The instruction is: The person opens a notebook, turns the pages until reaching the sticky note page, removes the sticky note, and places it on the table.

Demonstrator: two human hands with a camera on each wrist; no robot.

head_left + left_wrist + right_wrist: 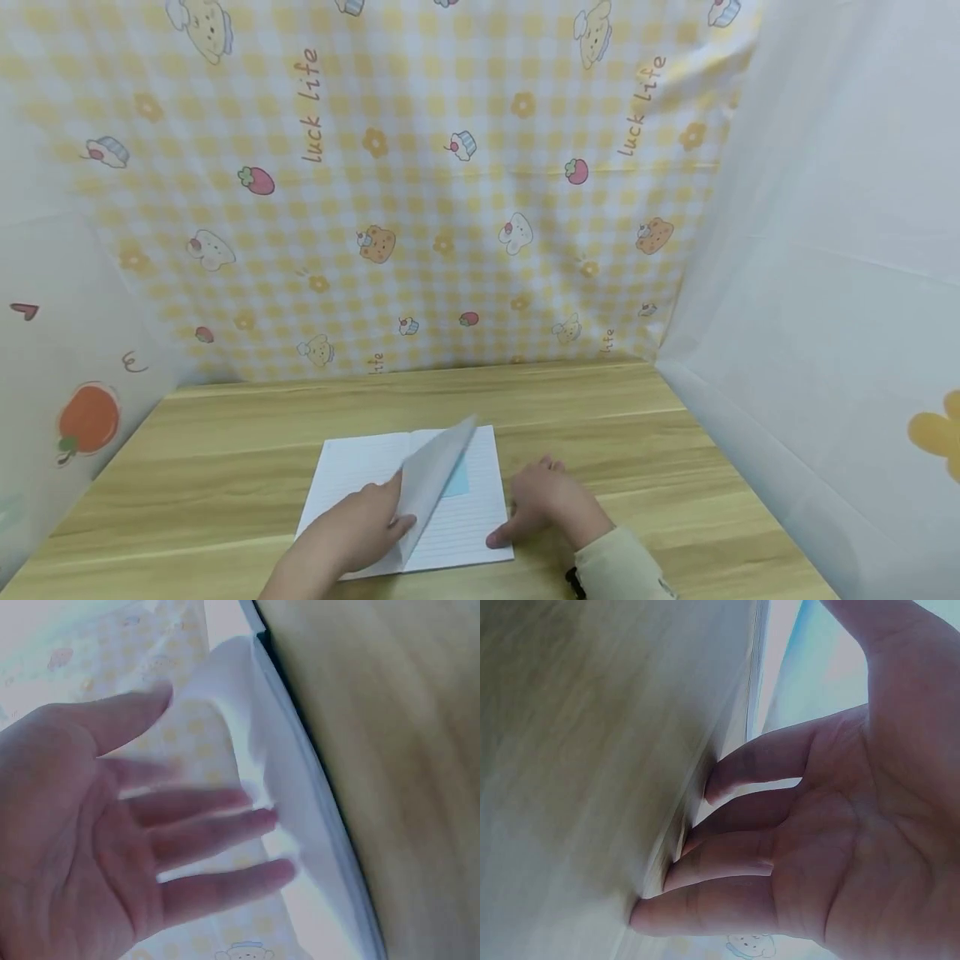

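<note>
An open notebook [461, 537] with lined white pages lies on the wooden table. One of its leaves [431, 479] stands raised and tilted near the centre fold. Partly behind that leaf, a light blue paper square [459, 482] shows on the right page. My left hand [356, 525] is at the raised leaf; the left wrist view has its fingers [225, 889] extended toward the paper, thumb apart. Beside the notebook's right edge, my right hand [547, 504] rests its fingertips [649, 915] on the table, while its thumb lies at the page's lower right corner.
The wooden table [637, 433] extends around the notebook. A yellow checked curtain [420, 200] with cartoon prints hangs behind it, with white sheets at the left and right [840, 317]. A dark band [575, 582] shows at the right sleeve's cuff.
</note>
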